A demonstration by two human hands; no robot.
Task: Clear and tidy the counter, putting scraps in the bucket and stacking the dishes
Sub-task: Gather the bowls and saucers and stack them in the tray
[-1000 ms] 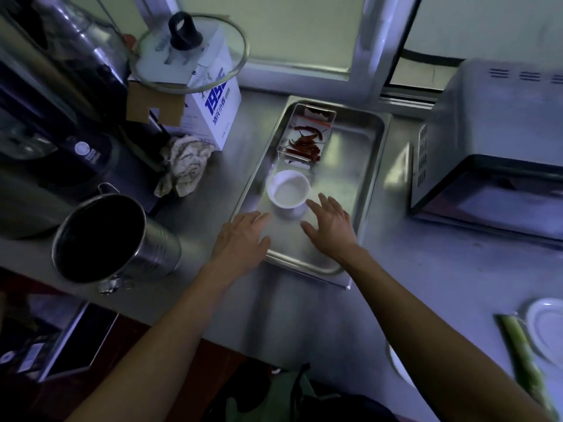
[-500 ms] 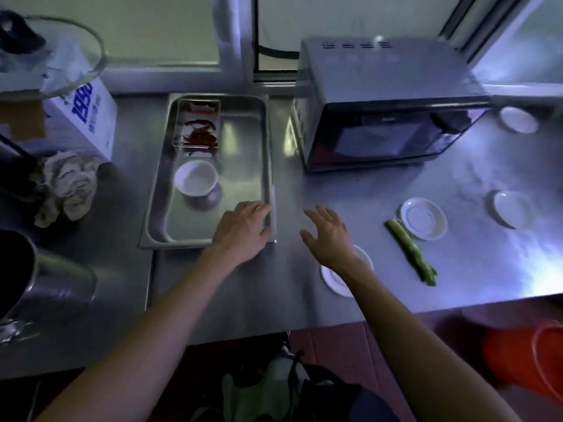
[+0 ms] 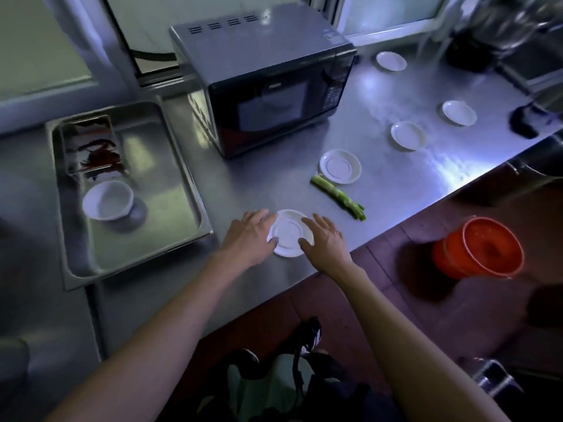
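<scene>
From the head view, both hands are at the near edge of the steel desk (image 3: 380, 95), one on each side of a small white saucer (image 3: 288, 233). The left hand (image 3: 248, 237) lies at the saucer's left rim, its grip spread, fingers straight and touching the rim. The right hand (image 3: 324, 239) rests on the right rim, its grip also spread, fingers laid over the edge, pinching nothing.

Just right of and beyond the saucer lies a green vegetable scrap (image 3: 338, 197), its far end touching a 2nd saucer (image 3: 340, 166). 3 more saucers sit farther right: 1 at (image 3: 408, 136), 1 at (image 3: 459, 113), and 1 far back at (image 3: 391, 61).

A microwave (image 3: 268, 83) stands at the far middle of the desk. To the left, a steel tray (image 3: 185, 181) holds a white bowl (image 3: 108, 200) and a small steel container of red chillies (image 3: 94, 147).

An orange bucket (image 3: 479, 248) stands on the floor, right of the desk's near edge.
</scene>
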